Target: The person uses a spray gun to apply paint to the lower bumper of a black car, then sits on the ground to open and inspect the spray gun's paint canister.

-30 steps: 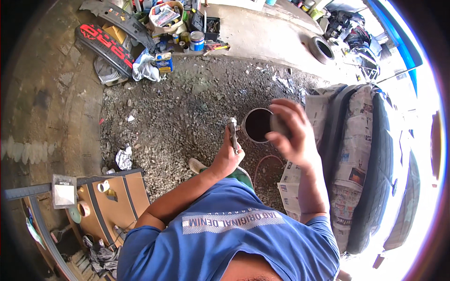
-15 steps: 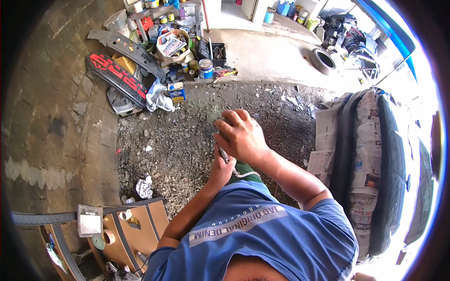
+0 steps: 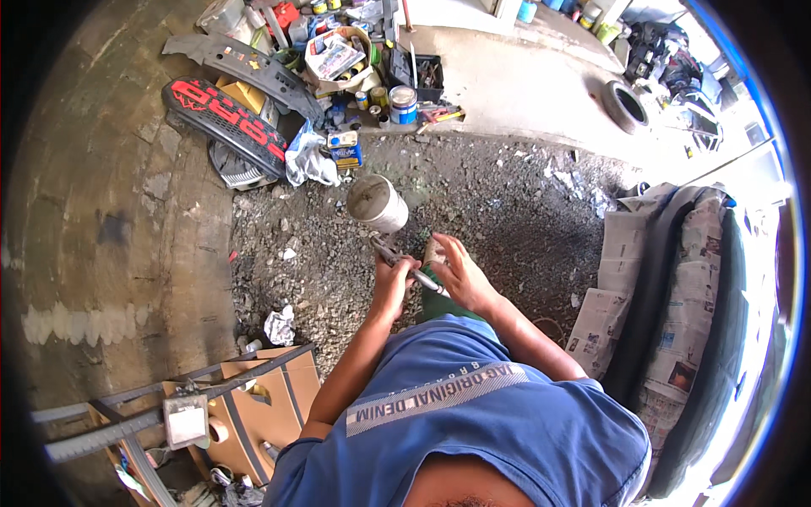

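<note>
Looking down past the blue shirt (image 3: 473, 422), both forearms run forward to a paint spray gun (image 3: 407, 267) held low over the gravel ground (image 3: 507, 194). The left hand (image 3: 394, 286) has its fingers clamped round the gun's grip. The right hand (image 3: 463, 277) lies against the gun's rear end with its fingers apart and stretched forward, the tips over a small pale thing I cannot make out; whether it pinches a knob there is hidden.

The gun's metal cup (image 3: 377, 203) stands on top of the gun just beyond the left hand, tilted away, its grey top looking closed.

To the right, well apart from the hands, a dark car body (image 3: 650, 287) is wrapped in sheets of newspaper (image 3: 621, 253) – so the masking looks done. The gun seems assembled and capped, but it points at the gravel and not at the car, so I judge that the spraying itself is not yet begun, and that what is in hand is setting or checking the gun.

Down to the left is a cardboard box (image 3: 262, 406); farther off lie a black grille with red letters (image 3: 224, 114), paint tins (image 3: 403, 103) and – on the concrete – a tyre (image 3: 625, 106)
</note>
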A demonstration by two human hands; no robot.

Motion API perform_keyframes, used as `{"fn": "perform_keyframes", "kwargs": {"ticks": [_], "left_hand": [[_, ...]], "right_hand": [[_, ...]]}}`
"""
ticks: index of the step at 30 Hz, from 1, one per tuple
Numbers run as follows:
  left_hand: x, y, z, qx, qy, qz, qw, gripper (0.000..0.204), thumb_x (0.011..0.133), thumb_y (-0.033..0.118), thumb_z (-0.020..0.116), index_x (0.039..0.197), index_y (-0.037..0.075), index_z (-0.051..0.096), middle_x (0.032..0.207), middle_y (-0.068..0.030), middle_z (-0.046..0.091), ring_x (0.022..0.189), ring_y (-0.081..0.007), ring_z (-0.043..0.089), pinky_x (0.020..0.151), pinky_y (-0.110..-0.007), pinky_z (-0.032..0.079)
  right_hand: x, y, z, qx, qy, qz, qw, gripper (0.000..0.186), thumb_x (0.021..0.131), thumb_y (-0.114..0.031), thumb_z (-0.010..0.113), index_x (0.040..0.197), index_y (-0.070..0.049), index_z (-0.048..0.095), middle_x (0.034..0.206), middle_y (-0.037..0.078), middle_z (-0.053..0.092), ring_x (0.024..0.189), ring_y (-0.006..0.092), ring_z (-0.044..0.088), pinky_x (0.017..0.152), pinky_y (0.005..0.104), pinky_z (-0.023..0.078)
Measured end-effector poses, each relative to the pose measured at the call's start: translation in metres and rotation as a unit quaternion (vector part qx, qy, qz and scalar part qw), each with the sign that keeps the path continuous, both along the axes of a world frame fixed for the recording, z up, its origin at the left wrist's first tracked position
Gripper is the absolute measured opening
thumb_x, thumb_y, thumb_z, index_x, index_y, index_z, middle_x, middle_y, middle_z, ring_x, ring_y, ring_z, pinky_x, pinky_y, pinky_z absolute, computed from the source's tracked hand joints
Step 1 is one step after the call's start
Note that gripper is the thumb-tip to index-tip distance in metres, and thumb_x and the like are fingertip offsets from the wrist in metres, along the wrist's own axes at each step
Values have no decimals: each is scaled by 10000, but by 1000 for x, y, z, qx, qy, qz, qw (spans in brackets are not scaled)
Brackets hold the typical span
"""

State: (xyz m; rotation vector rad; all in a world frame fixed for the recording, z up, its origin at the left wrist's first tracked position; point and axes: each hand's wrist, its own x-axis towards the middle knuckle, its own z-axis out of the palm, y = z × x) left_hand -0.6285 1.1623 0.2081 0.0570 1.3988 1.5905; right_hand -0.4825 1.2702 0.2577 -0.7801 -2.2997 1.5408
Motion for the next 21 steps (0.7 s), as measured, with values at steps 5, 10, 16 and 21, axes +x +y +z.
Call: {"fn": "perform_keyframes", "kwargs": {"ticks": [5, 10, 16, 21], "left_hand": [[-35, 76, -9, 4, -14, -53, 998, 506, 926, 228, 712, 1314, 99, 415, 1034, -24, 631, 852, -90, 644, 660, -250, 541], [-50, 172, 11, -3, 30, -108, 994, 604, 937, 228, 724, 1388, 77, 350, 974, -15, 627, 834, -98, 629, 674, -259, 540], [-69, 261, 24, 68, 163, -244, 954, 806, 952, 255, 727, 1547, 18, 238, 1317, -141, 569, 1193, -212, 603, 1013, -339, 495], [-105, 291, 9, 74, 180, -242, 950, 537, 1018, 224, 634, 1443, -8, 404, 1149, -102, 645, 1069, -182, 638, 916, -326, 520]], "right_hand": [[-18, 63, -37, 85, -44, 77, 992, 703, 841, -82, 629, 1475, 50, 355, 1469, 292, 422, 1348, 455, 466, 1107, 473, 438], [-50, 147, -50, 9, -38, 51, 998, 739, 820, -71, 639, 1495, 28, 355, 1463, 286, 443, 1355, 450, 463, 1110, 472, 431], [-95, 238, -60, 38, 11, -5, 999, 651, 860, -98, 686, 1456, 15, 449, 1428, 256, 514, 1292, 435, 517, 1084, 466, 449], [-116, 292, -69, -167, 1, -111, 980, 626, 898, -70, 628, 1499, -42, 458, 1080, 139, 730, 951, 206, 692, 898, 349, 538]]}}
